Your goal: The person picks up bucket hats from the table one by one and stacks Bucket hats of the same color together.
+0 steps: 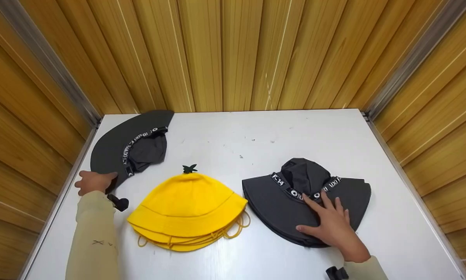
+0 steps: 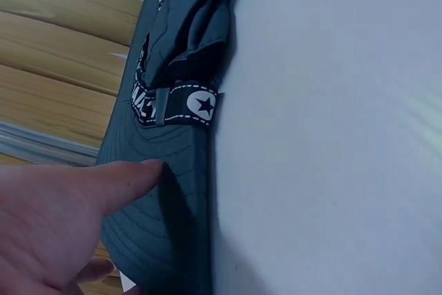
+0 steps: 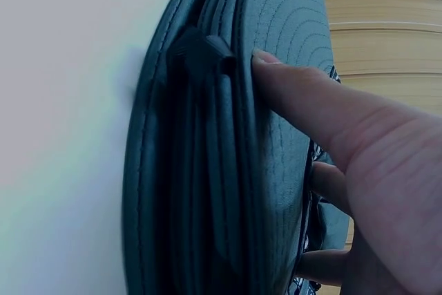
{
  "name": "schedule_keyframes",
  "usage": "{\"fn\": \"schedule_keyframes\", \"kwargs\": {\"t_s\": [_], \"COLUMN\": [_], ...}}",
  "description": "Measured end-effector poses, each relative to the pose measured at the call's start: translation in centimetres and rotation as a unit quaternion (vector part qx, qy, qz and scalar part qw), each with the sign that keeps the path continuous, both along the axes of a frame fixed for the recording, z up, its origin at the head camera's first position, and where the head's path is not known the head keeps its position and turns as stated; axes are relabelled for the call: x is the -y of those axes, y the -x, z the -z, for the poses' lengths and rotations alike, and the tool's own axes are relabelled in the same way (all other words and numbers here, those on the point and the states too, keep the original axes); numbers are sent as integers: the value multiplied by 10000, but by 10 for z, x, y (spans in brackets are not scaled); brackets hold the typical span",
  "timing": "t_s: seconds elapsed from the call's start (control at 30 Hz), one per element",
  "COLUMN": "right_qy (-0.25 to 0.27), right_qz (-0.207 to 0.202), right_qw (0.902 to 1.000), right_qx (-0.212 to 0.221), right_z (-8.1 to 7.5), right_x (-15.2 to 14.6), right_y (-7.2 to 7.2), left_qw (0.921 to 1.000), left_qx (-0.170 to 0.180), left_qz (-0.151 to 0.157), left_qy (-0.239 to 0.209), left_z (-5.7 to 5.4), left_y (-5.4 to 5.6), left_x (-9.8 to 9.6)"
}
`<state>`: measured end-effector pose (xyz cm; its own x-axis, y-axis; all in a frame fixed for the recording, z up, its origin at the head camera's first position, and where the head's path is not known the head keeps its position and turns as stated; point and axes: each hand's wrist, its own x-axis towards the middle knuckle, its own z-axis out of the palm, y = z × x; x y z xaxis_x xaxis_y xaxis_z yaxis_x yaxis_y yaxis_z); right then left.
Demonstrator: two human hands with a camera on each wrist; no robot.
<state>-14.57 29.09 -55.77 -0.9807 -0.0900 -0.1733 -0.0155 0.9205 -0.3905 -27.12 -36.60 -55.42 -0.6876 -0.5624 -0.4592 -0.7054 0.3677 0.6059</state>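
At the far left of the head view, a dark grey bucket hat with a black-and-white lettered band lies folded flat, its soft crown toward the right. My left hand pinches the near end of its brim; the left wrist view shows the thumb on top of the stitched brim and the other fingers partly hidden beneath. On the right, my right hand rests with spread fingers on a stack of similar dark hats. Several layered brims show at the stack's edge in the right wrist view.
Between the two hands sits a stack of yellow bucket hats with a green leaf-like tip and looped cords. Everything lies on a white tabletop. Wood-patterned panels enclose the back and both sides.
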Motion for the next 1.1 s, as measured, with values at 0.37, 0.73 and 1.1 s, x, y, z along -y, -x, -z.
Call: {"fn": "schedule_keyframes", "kwargs": {"t_s": [0.37, 0.73, 1.1], "right_qy": [7, 98, 211], "right_qz": [42, 30, 112], "right_qw": [10000, 9999, 9997], "right_qx": [-10, -106, -33], "right_z": [2, 3, 2], "right_x": [0, 0, 1], "right_y": [0, -1, -2], "left_qw": [9889, 9162, 9052], "left_qx": [-369, -851, -2051], "left_qz": [-335, -266, 367], "left_qy": [-1400, -3907, -3705], "left_z": [-13, -14, -41], "left_y": [-3, 10, 3], "left_x": [9, 1, -34]}}
